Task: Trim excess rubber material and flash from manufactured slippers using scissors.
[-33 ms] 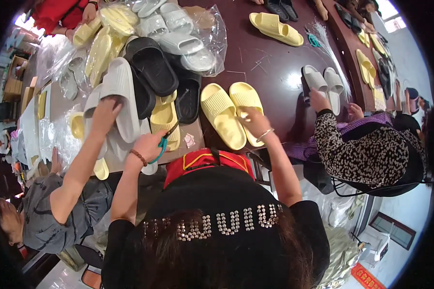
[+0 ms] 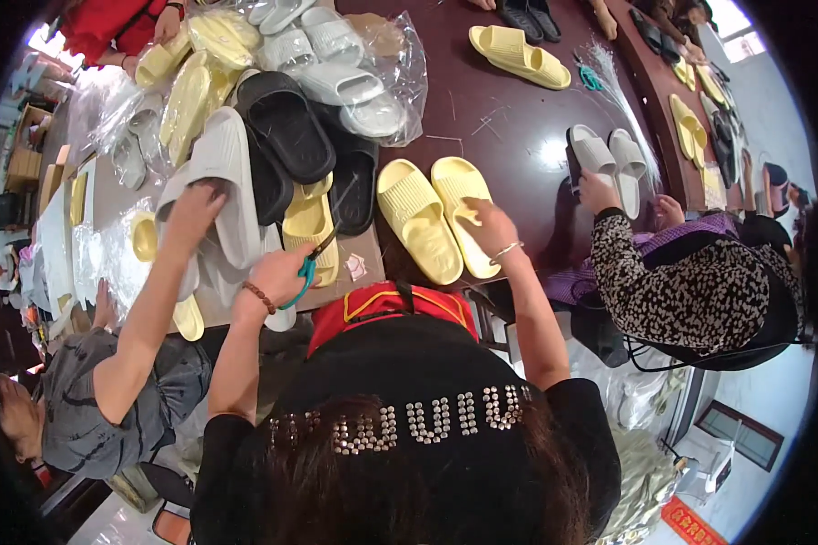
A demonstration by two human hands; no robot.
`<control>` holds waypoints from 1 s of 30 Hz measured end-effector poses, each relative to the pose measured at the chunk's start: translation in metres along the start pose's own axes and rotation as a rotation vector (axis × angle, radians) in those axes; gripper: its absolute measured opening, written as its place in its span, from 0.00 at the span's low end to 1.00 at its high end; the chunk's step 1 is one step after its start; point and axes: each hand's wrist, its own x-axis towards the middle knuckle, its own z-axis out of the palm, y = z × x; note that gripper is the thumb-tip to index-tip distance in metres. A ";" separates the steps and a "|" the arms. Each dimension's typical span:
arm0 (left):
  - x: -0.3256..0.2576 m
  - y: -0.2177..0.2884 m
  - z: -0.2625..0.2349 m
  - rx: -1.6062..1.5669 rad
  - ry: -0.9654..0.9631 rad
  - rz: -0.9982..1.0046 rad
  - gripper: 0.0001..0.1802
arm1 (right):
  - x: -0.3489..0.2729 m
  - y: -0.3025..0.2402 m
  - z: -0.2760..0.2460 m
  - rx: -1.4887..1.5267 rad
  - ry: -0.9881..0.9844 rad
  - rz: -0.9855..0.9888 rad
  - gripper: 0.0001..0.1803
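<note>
A pair of yellow slides lies side by side on the table, the left slide point(image 2: 420, 222) beside the right slide point(image 2: 461, 186), toes toward the far side. Over the outer side of the right slide's strap is my right hand point(image 2: 492, 229), fingers bent in together; anything between them is too small to make out. My left hand point(image 2: 277, 275) is closed around the teal-handled scissors point(image 2: 307, 272). Their dark blades point up and right, over a yellow slide point(image 2: 311, 218) and toward a black slide point(image 2: 354, 186).
A heap of grey, black and yellow slides point(image 2: 286, 127) covers the left. At left, a co-worker's hand point(image 2: 196, 211) holds a grey slide point(image 2: 227, 173). To the right, another person handles grey slides point(image 2: 627, 150). More yellow slides point(image 2: 518, 56) and teal scissors point(image 2: 591, 77) lie at the far side.
My right hand has drawn slightly right and toward me, uncovering more of the right slide's strap. My left hand and the scissors stay nearly in place.
</note>
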 end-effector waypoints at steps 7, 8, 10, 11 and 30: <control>0.115 0.104 -0.022 -0.276 0.179 0.474 0.23 | 0.006 0.091 0.030 -0.132 0.148 0.381 0.34; 0.140 0.100 -0.006 -0.251 0.219 0.435 0.24 | 0.011 0.050 0.021 -0.112 0.001 0.482 0.40; 0.168 0.090 0.034 -0.232 0.186 0.366 0.27 | -0.010 0.041 0.049 -0.041 0.021 0.537 0.43; 0.191 0.091 0.041 -0.231 0.155 0.334 0.30 | -0.004 0.047 0.050 -0.007 0.044 0.560 0.43; 0.091 0.082 -0.005 -1.142 0.450 0.212 0.26 | -0.036 0.065 0.035 1.783 0.605 0.288 0.27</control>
